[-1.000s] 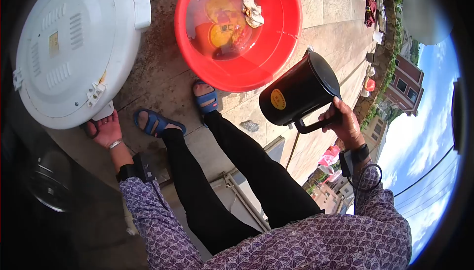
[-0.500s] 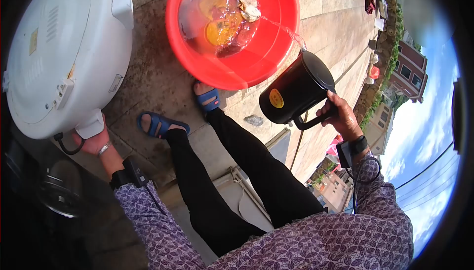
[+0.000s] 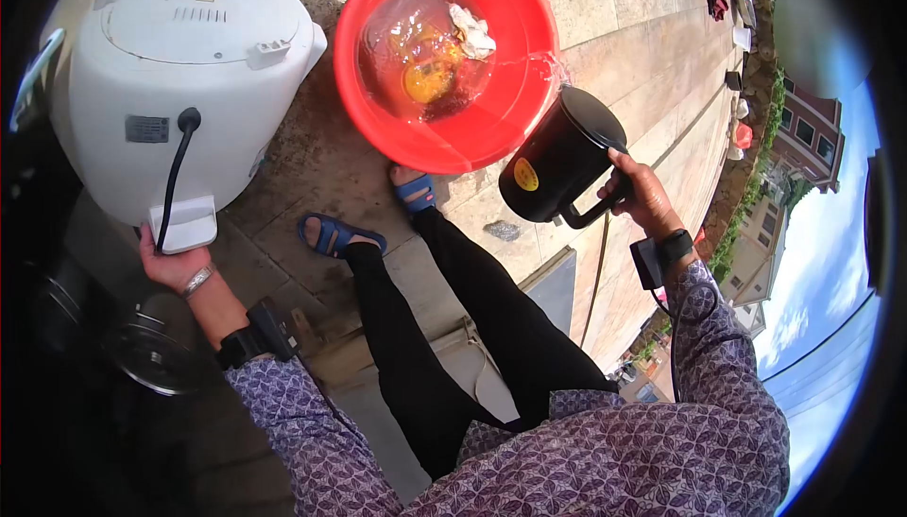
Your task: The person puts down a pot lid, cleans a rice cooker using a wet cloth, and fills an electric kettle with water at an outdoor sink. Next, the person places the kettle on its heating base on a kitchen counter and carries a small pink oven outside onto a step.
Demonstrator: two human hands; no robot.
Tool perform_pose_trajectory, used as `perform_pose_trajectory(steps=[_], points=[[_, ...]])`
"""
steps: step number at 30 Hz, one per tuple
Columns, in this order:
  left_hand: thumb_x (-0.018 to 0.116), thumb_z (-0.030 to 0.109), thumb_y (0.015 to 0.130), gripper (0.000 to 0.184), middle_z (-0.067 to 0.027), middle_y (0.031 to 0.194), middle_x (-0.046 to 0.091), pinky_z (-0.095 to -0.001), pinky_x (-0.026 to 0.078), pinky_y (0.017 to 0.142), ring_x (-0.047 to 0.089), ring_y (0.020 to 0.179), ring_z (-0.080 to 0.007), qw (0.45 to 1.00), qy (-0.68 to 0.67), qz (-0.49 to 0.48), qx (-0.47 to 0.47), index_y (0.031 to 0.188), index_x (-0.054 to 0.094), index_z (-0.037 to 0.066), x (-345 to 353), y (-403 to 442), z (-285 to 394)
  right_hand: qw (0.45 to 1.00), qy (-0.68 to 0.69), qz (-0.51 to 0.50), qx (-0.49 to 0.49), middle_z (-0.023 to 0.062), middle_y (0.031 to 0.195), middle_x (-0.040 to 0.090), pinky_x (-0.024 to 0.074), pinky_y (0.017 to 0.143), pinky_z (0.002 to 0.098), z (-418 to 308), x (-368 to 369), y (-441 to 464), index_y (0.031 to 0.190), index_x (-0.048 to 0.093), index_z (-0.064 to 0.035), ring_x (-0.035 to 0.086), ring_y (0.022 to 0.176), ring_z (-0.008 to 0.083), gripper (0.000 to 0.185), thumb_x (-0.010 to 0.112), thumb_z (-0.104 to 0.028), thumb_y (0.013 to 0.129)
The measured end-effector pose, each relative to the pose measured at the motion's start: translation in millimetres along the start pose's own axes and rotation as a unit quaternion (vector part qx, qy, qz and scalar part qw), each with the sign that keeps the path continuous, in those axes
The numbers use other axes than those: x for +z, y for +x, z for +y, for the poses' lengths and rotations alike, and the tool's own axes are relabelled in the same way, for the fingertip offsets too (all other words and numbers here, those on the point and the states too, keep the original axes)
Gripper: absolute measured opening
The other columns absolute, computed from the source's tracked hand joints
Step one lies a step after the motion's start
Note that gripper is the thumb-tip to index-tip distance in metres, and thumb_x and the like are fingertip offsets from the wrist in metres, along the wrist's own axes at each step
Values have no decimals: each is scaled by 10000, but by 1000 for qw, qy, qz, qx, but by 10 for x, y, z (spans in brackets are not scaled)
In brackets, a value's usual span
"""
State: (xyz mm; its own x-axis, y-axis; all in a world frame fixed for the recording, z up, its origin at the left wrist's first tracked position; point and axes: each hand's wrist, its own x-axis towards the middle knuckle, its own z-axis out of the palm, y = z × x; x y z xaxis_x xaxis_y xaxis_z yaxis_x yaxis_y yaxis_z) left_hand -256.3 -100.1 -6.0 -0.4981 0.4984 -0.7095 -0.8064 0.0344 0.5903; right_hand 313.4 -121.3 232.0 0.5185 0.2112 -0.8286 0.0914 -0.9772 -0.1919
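Observation:
My left hand (image 3: 178,260) is closed around the side handle of a white rice cooker (image 3: 246,106). The cooker is tipped so that its vented underside shows, and a black cord comes out beside a grey label. In my right hand (image 3: 646,198) is the handle of a black kettle (image 3: 553,163) with a yellow oval sticker. The kettle tilts over the rim of a red basin (image 3: 510,129), and a stream of water runs from it into the basin. Inside the basin, a crumpled white cloth (image 3: 470,32) lies in the water over a yellow printed pattern.
Stone paving (image 3: 605,7) surrounds the basin. Blue sandals (image 3: 342,233) are on the feet close by. A glass lid (image 3: 156,356) lies in shadow at the lower left. A pale panel (image 3: 553,290) stands beside the legs. Buildings (image 3: 808,134) rise in the distance.
The rice cooker has turned, bringing its cord and label into view, and my left hand has stayed on its handle. Water keeps running from the kettle, which is slightly shifted.

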Motion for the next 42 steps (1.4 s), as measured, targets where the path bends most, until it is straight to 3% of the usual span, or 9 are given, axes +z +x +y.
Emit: perform_pose_trajectory(steps=[6,12,18,20,21,24,31,40,42], points=[[498,187,912,326,-113,1101,586,-412,422,941,537,1082,-260,993,99,-43,-56,1139,535,-45,715,-153,-130,999,-51,-4,-14,54,610,567,366,434,269,-35,-110,-82,683,572,-75,606,612,168,463,630,-528,757],[537,206,912,354,20,707,556,-191,283,572,347,590,-56,950,281,-133,15,1155,565,-50,1025,-475,-393,998,-46,-4,-39,78,609,587,365,410,244,88,-156,-76,817,588,-23,595,571,155,496,655,-507,729],[574,289,895,451,-75,941,627,-268,430,821,566,838,-131,909,363,-200,40,1219,528,-20,1202,-640,-345,997,-59,-28,-39,75,608,594,362,427,232,33,-140,-214,798,587,-12,565,538,138,481,669,-481,724],[658,323,828,575,-117,1050,618,-277,429,861,572,895,-153,734,557,-311,232,1224,499,-63,1394,-903,-376,996,-65,-33,-45,74,609,596,362,428,231,2,-134,-249,791,587,-11,562,537,133,474,670,-474,726],[725,315,763,616,-134,1037,624,-273,433,849,573,923,-165,711,590,-315,216,1194,517,-73,1430,-965,-379,996,-65,-39,-55,73,613,600,362,430,229,-13,-127,-264,800,590,-7,556,533,127,465,669,-460,733],[724,268,762,526,-128,986,644,-257,439,806,573,868,-142,795,556,-217,111,1143,563,-57,1230,-742,-511,995,-68,-48,-63,55,622,606,357,444,217,-91,-34,-426,807,610,-2,535,527,103,429,671,-422,746],[676,303,817,359,3,638,521,-270,401,581,435,614,-90,794,541,-196,194,868,618,-47,1513,-708,-678,978,-141,-73,-134,8,613,574,342,481,202,-401,252,-804,805,650,9,490,551,63,370,692,-353,746],[549,465,862,454,-70,727,633,-318,451,711,573,718,-176,781,574,-167,181,937,665,33,1562,-563,-657,892,-305,-136,-306,86,581,577,432,519,279,-1311,966,-1200,827,653,68,549,543,117,389,705,-308,745],[525,487,864,478,-92,784,651,-336,449,757,593,780,-213,785,564,-175,189,962,668,42,1520,-541,-711,877,-342,-128,-311,7,584,503,382,502,238,-1454,1127,-1083,835,647,50,463,549,72,329,697,-268,768]])
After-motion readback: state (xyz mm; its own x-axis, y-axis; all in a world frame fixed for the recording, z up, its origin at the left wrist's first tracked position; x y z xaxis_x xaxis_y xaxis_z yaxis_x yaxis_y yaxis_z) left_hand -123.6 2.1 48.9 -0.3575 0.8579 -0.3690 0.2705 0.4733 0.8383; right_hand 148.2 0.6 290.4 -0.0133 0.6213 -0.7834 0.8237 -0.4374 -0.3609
